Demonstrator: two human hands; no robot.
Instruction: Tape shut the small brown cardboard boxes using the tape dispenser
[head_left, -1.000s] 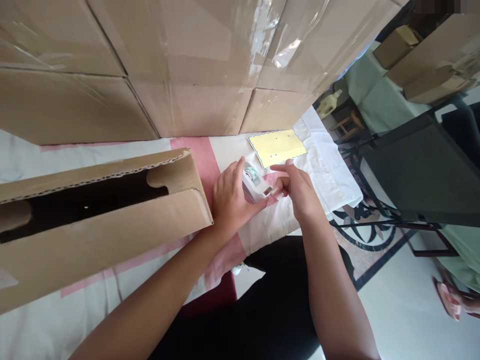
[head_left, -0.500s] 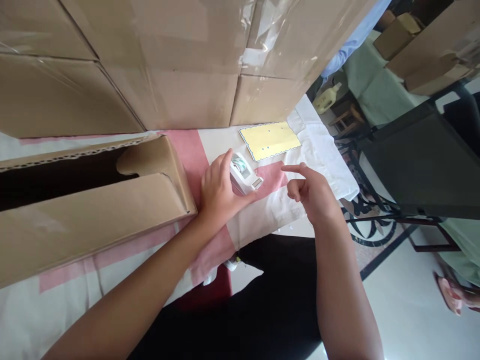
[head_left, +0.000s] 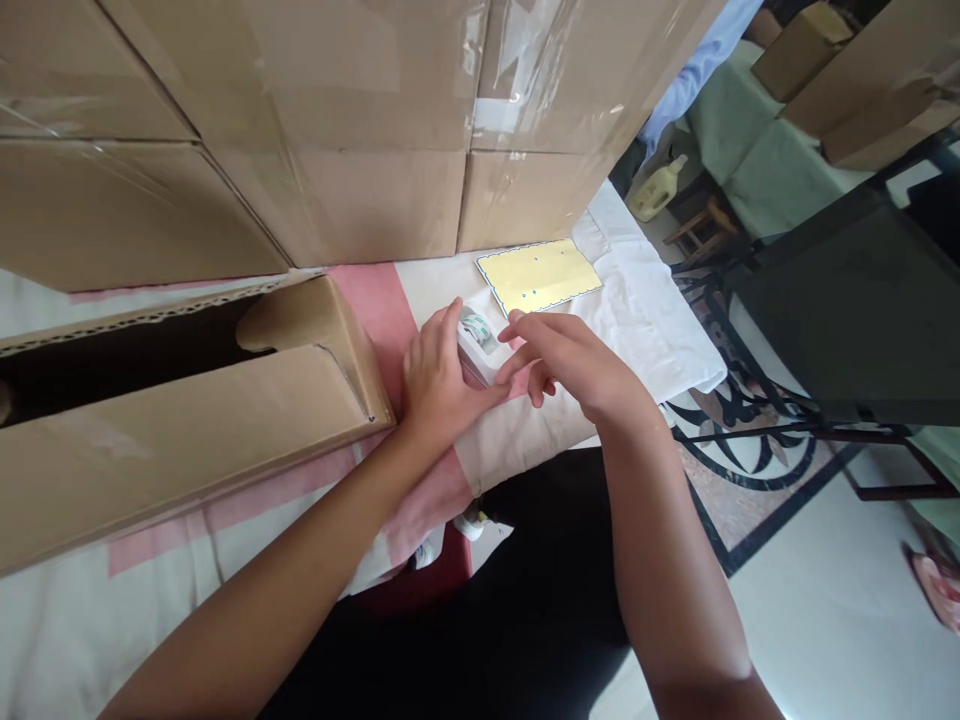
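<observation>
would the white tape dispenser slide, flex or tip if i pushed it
The dispenser likely won't flex: it looks like hard plastic. It may ruck the cloth rather than glide, since the cloth looks creased. Tipping is harder to judge, as the left hand and right hand partly hide it.

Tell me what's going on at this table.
A person's left hand grips a white tape dispenser on the tablecloth. The right hand is at its front end, fingers bent; whether it holds any tape is unclear. A yellow card lies just beyond, near stacked cardboard boxes. An open box sits beside the left hand.
</observation>
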